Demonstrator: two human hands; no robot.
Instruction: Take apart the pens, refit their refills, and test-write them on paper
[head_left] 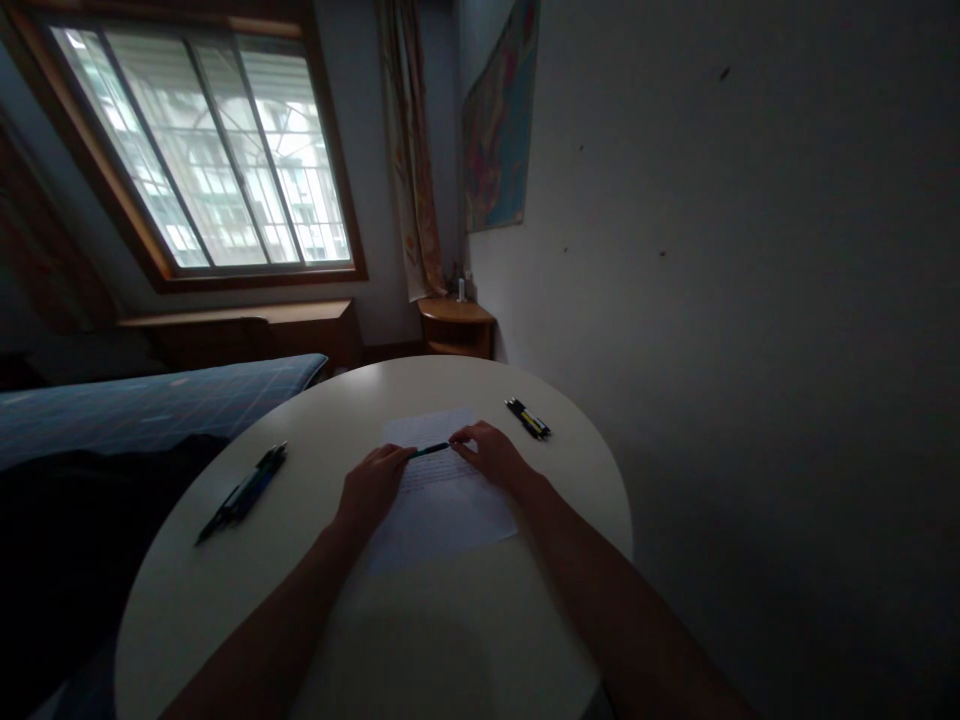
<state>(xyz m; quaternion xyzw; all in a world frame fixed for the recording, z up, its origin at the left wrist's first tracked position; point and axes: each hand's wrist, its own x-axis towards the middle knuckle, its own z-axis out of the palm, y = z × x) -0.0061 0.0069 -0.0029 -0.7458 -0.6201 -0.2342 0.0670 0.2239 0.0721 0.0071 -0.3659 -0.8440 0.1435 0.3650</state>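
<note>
A dark pen (430, 450) is held level between my two hands, above a sheet of paper (442, 515) with lines of writing. My left hand (373, 485) is closed on the pen's left end. At its right end, the fingertips of my right hand (491, 452) pinch the tip. The paper lies on a round white table (420, 640), partly covered by both hands. Several dark pens (244, 495) lie bunched to the left of my left hand. A smaller group of pens (529, 418), dark with some yellow, rests beyond my right hand.
A bed with a blue checked cover (165, 400) stands against the table's left side, with dark cloth (97, 540) on it. A wall (750, 350) runs close on the right. Behind are a corner cabinet (456, 312), a desk (300, 315) and a window (217, 150).
</note>
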